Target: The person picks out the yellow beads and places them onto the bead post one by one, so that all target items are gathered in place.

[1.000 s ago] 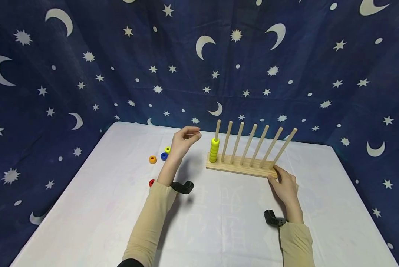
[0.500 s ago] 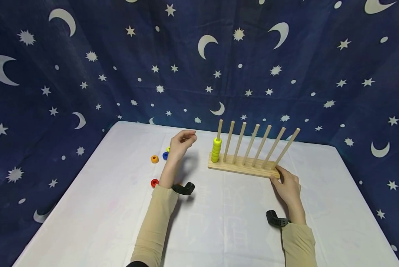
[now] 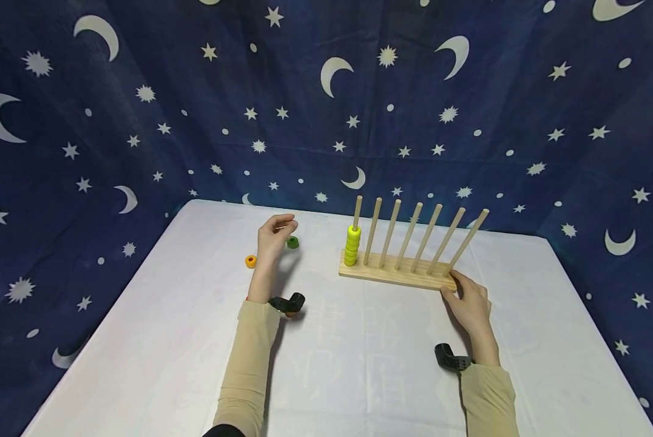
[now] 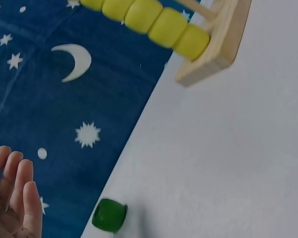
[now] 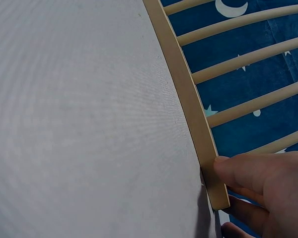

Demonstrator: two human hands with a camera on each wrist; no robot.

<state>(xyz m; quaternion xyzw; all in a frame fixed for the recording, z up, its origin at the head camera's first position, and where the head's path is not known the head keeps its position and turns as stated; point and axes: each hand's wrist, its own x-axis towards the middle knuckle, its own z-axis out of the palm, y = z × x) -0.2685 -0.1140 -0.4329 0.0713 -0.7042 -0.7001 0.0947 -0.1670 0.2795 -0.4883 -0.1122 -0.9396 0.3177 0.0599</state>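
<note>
On the table stands a wooden peg rack [image 3: 394, 274] with a row of upright pegs. Yellow beads [image 3: 352, 246] are stacked on its leftmost peg; the other pegs are bare. My right hand [image 3: 470, 303] holds the rack's right end, thumb on the front edge and fingers behind, as the right wrist view shows. My left hand [image 3: 272, 240] hovers left of the rack among loose beads, fingers loosely bent, no bead visible in them. A green bead [image 3: 292, 242] lies just right of its fingertips, also low in the left wrist view. An orange bead [image 3: 250, 261] lies left of it.
Another orange bead [image 3: 290, 314] shows partly beneath the black wrist camera [image 3: 289, 303] on my left arm. The left forearm covers most of a red bead. A dark blue curtain [image 3: 304, 91] with moons and stars hangs behind the white table [image 3: 359, 364].
My left hand has moved left, away from the rack. The green bead has come into view, while the blue and loose yellow beads are now hidden. My right hand stays on the rack.
</note>
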